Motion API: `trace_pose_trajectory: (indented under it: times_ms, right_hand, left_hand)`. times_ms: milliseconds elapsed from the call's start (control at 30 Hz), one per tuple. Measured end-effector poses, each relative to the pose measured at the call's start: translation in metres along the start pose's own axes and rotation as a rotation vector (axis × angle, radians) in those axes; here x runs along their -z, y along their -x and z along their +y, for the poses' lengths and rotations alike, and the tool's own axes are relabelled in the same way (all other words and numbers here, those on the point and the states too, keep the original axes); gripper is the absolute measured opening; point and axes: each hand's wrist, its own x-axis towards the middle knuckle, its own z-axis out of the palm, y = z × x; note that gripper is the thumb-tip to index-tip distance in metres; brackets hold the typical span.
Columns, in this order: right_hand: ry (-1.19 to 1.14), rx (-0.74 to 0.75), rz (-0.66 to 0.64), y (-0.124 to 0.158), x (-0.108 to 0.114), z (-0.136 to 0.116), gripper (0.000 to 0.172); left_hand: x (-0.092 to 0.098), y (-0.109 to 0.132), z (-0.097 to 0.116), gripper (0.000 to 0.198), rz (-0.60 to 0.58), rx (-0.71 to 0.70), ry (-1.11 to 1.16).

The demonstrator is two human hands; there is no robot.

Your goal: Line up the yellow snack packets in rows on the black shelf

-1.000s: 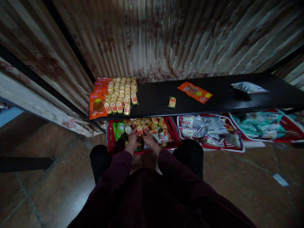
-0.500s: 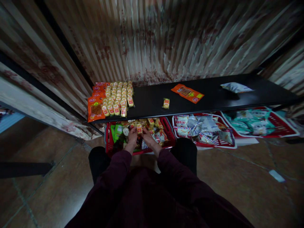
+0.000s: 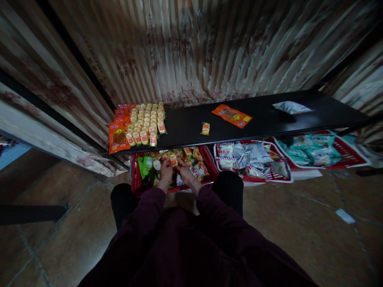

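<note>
"Finger status?"
"I see the left hand (image 3: 166, 172) pinching a yellow packet (image 3: 173, 160) at its fingertips; the right hand (image 3: 184, 173) is just beside (grip: I cannot tell). Red basket (image 3: 136, 181): beneath the fingers."

Two hands (image 3: 166, 171) — three red baskets (image 3: 211, 162), one shelf (image 3: 182, 125), one white pouch (image 3: 291, 107).

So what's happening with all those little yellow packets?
A person's left hand seems to hold a small yellow packet over a red basket of mixed packets, with the right hand close beside it. On the black shelf above, rows of yellow packets sit beside orange packets. One loose yellow packet, one loose orange packet and a whitish packet lie farther along.
</note>
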Motion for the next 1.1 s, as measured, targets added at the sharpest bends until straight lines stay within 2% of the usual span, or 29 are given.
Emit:
trace_pose_trajectory:
  times_ms: [267,567,867,1100]
  right_hand:
    - [-0.071,0.054,0.025,0.005,-0.004,-0.006,0.056]
    - [-0.061,0.080,0.058,0.006,-0.005,-0.005,0.051]
    - [0.039,0.178,0.048,0.011,-0.014,-0.019,0.041]
    - [0.107,0.272,0.012,0.017,-0.021,-0.033,0.042]
  left_hand:
    - [-0.002,0.006,0.006,0.030,0.021,-0.143,-0.045]
    - [0.000,0.002,0.002,0.025,0.035,-0.128,-0.039]
    - [-0.001,0.006,0.015,0.009,0.050,-0.161,0.017]
    - [-0.005,0.009,0.021,0.020,0.022,-0.176,0.044]
